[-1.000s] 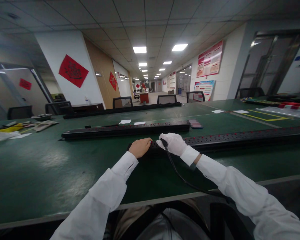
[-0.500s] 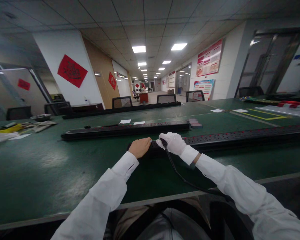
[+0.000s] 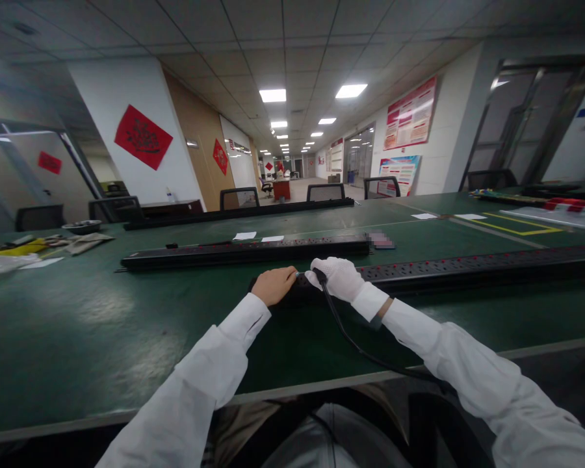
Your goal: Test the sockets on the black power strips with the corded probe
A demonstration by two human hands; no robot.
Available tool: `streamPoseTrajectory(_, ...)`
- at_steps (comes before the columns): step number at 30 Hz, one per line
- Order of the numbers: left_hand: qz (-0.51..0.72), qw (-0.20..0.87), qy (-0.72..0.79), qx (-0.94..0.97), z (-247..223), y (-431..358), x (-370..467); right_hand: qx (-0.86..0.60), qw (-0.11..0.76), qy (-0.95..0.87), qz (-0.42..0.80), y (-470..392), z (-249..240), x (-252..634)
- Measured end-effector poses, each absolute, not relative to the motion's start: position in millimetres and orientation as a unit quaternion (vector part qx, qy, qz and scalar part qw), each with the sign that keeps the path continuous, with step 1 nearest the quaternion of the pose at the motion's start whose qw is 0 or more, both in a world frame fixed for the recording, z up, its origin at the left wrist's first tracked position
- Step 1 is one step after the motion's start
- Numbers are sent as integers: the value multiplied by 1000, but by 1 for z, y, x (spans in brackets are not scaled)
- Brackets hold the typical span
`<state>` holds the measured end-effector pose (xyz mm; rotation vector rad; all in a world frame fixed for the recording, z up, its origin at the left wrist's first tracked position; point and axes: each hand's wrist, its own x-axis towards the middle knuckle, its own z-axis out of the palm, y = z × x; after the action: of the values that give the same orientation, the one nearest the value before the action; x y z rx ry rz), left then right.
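A long black socket strip (image 3: 433, 268) with red marks lies across the green table, running off to the right. My bare left hand (image 3: 274, 285) is closed over its left end, fingertips together at the strip's top. Just to the right, my right hand (image 3: 338, 278), in a white glove, is closed around a black plug (image 3: 318, 275) and holds it against the strip. From the plug a black cable (image 3: 344, 335) curves down and right beneath my right forearm. What the plug's face meets is hidden by the glove.
Behind the hands lies a second black strip (image 3: 244, 252), with another (image 3: 238, 213) at the table's far edge. White papers (image 3: 245, 236) lie between them. A metal bowl (image 3: 82, 227) and yellow items (image 3: 22, 247) are at the left. Chairs (image 3: 325, 192) stand beyond the table (image 3: 102, 338).
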<state>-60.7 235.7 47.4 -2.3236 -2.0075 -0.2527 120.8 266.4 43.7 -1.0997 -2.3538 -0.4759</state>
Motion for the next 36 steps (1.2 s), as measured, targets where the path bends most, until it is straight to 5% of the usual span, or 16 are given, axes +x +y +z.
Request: streamPoseTrajectory(36,-77,48,-635,-768,46,234,-61,-411,234,-864,-169,263,47,121)
